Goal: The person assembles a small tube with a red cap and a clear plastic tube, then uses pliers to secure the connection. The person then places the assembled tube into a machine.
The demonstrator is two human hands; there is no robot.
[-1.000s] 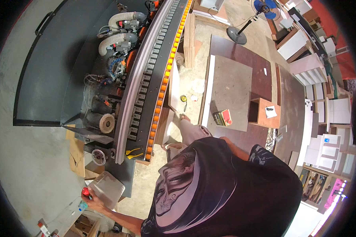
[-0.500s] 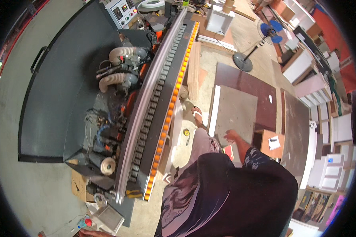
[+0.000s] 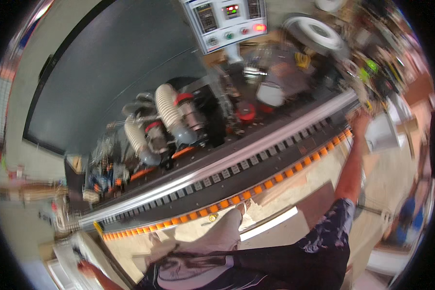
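Observation:
My right arm stretches out to the far right end of a long edge-banding machine (image 3: 179,193). My right hand (image 3: 360,121) is at the end of its silver rail (image 3: 217,166), close to several small items lying there. Motion smears its fingers, and whether it touches the rail is unclear. At the lower left, my left hand (image 3: 87,268) is beside a pale box-shaped part (image 3: 94,249) near the machine's near end. Its fingers are blurred too, so any hold is hidden from me.
A control panel (image 3: 227,21) with a lit red button stands behind the machine. Ribbed hoses (image 3: 169,106) rise from its middle, and orange rollers (image 3: 256,190) line its front edge. A white roll (image 3: 319,34) lies at the back right. A yellow tape measure (image 3: 211,218) is on the floor.
My view has swung left toward the machine. My right hand has moved from beside my body out to the rail's far end. My left hand shows further into view at the lower left.

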